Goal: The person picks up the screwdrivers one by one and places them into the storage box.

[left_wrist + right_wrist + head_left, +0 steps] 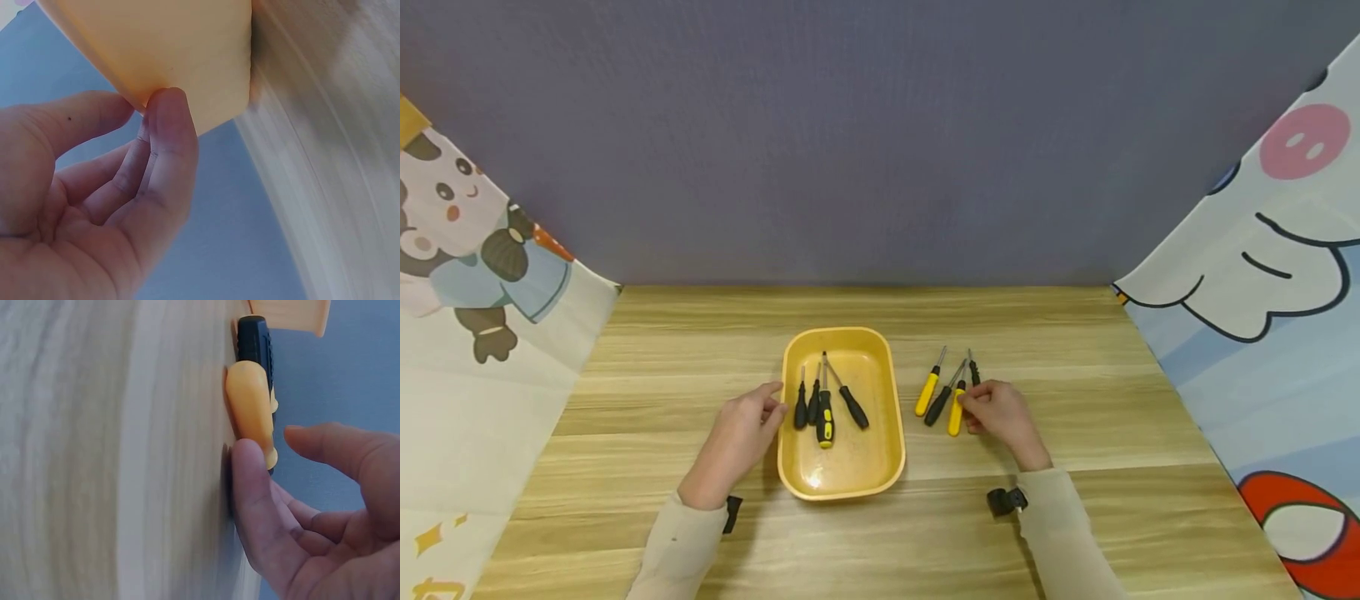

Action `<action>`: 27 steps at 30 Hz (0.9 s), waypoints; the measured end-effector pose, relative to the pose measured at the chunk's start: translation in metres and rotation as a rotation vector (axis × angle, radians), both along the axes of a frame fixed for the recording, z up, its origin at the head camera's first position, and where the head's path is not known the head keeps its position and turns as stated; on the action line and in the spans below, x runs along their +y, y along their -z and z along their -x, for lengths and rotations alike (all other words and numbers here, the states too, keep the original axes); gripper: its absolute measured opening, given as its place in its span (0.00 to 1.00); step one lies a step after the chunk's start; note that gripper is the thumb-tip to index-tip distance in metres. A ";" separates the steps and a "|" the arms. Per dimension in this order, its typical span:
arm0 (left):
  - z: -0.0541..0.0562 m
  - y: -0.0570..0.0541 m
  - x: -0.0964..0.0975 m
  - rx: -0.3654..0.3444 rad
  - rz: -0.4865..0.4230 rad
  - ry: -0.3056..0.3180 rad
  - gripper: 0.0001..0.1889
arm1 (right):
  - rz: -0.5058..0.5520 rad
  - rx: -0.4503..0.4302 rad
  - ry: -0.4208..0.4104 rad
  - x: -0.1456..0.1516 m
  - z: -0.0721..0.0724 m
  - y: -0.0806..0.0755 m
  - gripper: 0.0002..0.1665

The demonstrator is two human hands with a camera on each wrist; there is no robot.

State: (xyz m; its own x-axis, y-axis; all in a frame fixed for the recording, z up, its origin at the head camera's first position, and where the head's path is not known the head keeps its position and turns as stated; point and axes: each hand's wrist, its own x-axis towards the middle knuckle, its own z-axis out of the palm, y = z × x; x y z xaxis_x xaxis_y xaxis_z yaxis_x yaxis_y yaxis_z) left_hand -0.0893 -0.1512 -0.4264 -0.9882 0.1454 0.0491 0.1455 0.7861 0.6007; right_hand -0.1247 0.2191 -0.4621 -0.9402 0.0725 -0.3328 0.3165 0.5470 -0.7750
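Cream sleeves (685,542) are lying over the desk (940,550). The right hand (1002,414) is holding thumb and fingertips slightly apart at a yellow screwdriver (955,422), beside three others (927,395) off the tray's (850,473) right edge. The left hand (737,433) is pinching the tray's left rim; four screwdrivers (825,423) are lying inside. Past the desk's far edge, a grey wall (865,150) is rising.

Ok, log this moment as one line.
left hand: pinches yellow tray | right hand: at yellow screwdriver, not gripping | beside it: more screwdrivers | in tray: four screwdrivers
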 end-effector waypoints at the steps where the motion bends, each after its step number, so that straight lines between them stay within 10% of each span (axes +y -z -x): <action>1: 0.000 0.000 0.000 0.001 -0.001 0.001 0.21 | -0.010 0.002 0.002 -0.001 0.000 0.000 0.17; 27: 0.001 0.000 -0.001 0.027 0.002 0.015 0.21 | -0.086 -0.027 0.003 -0.007 0.005 0.002 0.16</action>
State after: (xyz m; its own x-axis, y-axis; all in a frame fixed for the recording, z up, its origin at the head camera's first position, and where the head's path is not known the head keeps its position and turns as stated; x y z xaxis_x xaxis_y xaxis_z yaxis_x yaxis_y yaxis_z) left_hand -0.0901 -0.1519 -0.4266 -0.9842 0.1600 0.0755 0.1732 0.7853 0.5944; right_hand -0.1302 0.2121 -0.4638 -0.9308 0.1046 -0.3504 0.3383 0.6099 -0.7166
